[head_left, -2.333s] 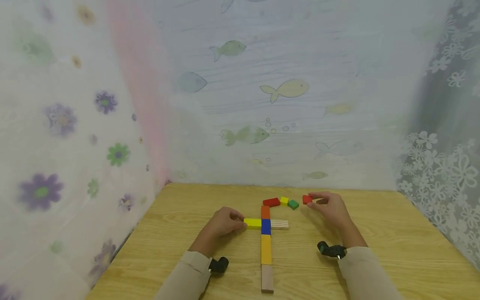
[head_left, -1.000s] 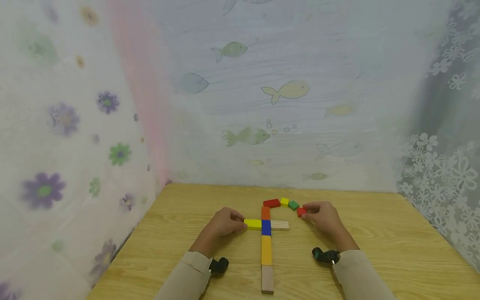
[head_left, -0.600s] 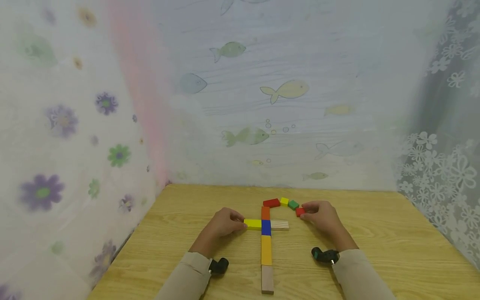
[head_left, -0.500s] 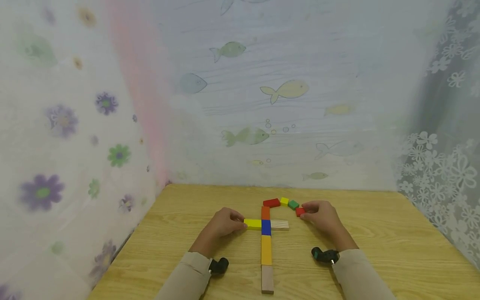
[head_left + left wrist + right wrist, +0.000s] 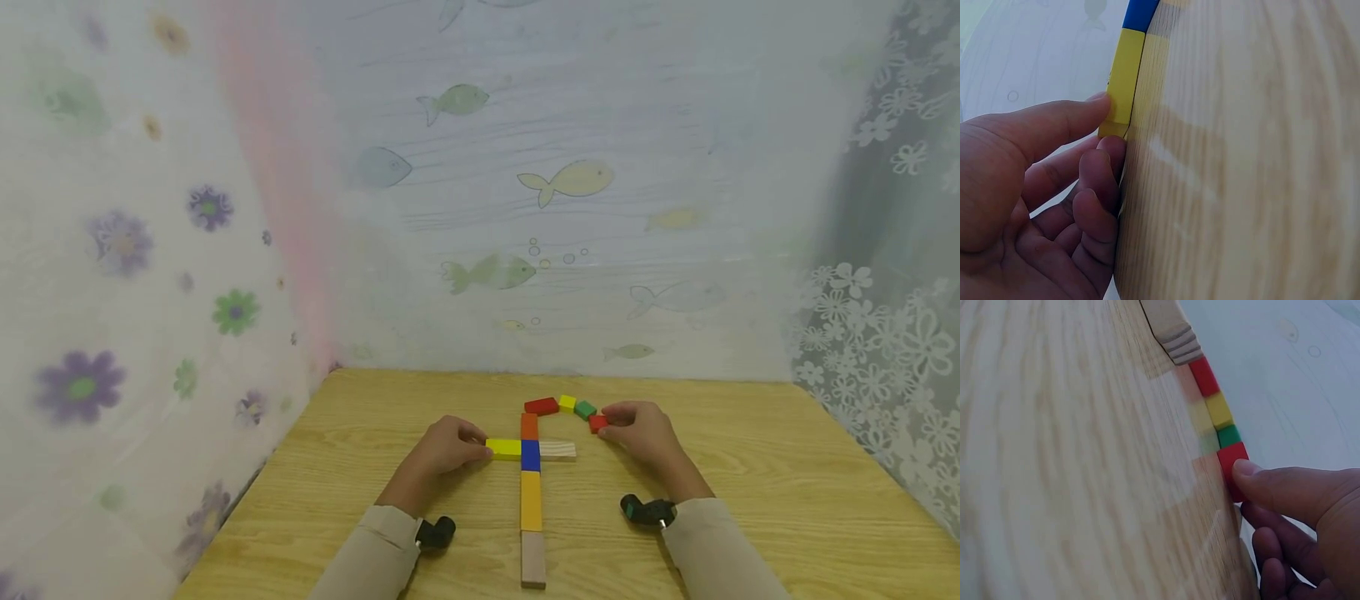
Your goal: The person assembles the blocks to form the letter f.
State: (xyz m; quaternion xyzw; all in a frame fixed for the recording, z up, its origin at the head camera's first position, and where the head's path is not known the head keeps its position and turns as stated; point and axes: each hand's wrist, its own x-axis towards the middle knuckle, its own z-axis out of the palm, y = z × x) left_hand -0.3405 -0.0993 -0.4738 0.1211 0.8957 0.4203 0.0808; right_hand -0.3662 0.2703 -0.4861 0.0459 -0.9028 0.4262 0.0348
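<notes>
My left hand (image 5: pixel 448 444) pinches the outer end of a long yellow block (image 5: pixel 504 449), thumb on its side in the left wrist view. That block meets a blue block (image 5: pixel 531 456), with a plain wood block (image 5: pixel 558 451) on the other side. My right hand (image 5: pixel 643 432) holds a small red block (image 5: pixel 597 424) between thumb and fingers, at the corner of a green block (image 5: pixel 586 409). Beyond the green one come a small yellow block (image 5: pixel 567 403) and a longer red block (image 5: pixel 542 406), which leads to an orange block (image 5: pixel 529 426).
Below the blue block, an amber block (image 5: pixel 531 501) and a brownish wood block (image 5: pixel 533 559) run in line toward me. All lie flat on the wood-patterned table (image 5: pixel 375 400). A fish-patterned sheet (image 5: pixel 465 200) hangs behind the table's far edge.
My right hand has brought the small red block toward me and to the left, from apart to beside the green block. My left hand has stayed at the long yellow block.
</notes>
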